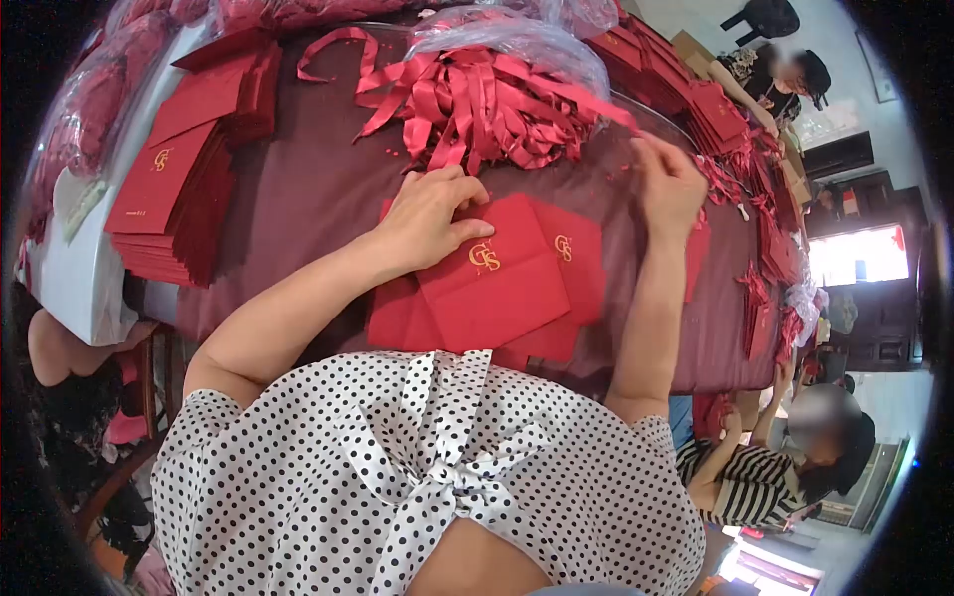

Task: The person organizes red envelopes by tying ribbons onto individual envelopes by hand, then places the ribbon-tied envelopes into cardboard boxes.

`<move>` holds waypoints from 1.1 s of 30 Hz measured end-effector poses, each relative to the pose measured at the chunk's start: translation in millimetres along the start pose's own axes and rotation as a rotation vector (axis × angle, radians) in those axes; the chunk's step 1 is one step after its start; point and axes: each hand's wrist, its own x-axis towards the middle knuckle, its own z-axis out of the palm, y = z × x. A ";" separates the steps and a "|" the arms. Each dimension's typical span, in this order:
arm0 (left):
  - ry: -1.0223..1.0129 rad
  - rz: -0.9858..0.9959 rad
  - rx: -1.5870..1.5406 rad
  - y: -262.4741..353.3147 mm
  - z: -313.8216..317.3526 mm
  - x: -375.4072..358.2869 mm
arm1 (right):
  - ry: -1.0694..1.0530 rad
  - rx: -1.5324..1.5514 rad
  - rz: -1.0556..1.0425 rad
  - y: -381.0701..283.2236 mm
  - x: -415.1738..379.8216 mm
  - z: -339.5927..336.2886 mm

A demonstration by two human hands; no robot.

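Observation:
A red envelope-like folder (pixel 507 288) with gold lettering lies in front of me, overlapping other red folders (pixel 576 263). My left hand (pixel 432 219) bends over its upper left corner, with the thumb on its face and the fingers curled near the ribbons. At the right, my right hand (pixel 671 184) is raised and pinches the end of a red ribbon (pixel 601 106). That ribbon stretches back to a loose heap of red ribbons (pixel 487 109) spilling from a clear plastic bag (pixel 517 40).
Tall stacks of red folders (pixel 184 199) stand at the left beside a white box (pixel 75 283). More red stacks (pixel 686 84) line the far right of the dark red tablecloth (pixel 298 199). One person (pixel 775 84) sits at the upper right, another in stripes (pixel 755 482) at the lower right.

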 end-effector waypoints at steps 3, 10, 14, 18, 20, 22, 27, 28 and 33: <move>0.063 0.101 0.006 -1.4 0.0 0.4 | 0.230 0.187 -0.026 -29.8 -10.7 -33.3; -0.105 -0.090 -0.419 -8.6 -4.7 3.1 | 0.442 0.704 -0.137 -75.2 -38.3 -93.4; -0.178 -0.130 -0.601 -9.8 -4.6 3.4 | 0.327 0.115 -0.053 -93.7 -60.3 -62.2; -0.245 -0.228 -0.714 -8.1 -9.0 4.3 | -0.300 -0.139 -0.124 -89.0 -86.0 -3.9; -0.265 -0.241 -0.748 -8.6 -11.8 4.9 | -0.426 -0.023 -0.129 -74.7 -96.5 25.4; -0.291 -0.248 -0.848 -9.0 -15.7 5.6 | -0.470 0.046 -0.068 -64.1 -104.7 37.5; -0.399 -0.245 -1.031 -13.1 -26.0 6.0 | -0.499 0.139 0.128 -60.5 -111.3 43.7; -0.425 -0.254 -1.052 -13.3 -26.7 5.9 | -0.501 0.137 0.131 -60.6 -111.8 44.0; -0.490 -0.263 -1.106 -14.2 -23.3 6.1 | -0.496 0.180 0.176 -58.3 -114.0 42.3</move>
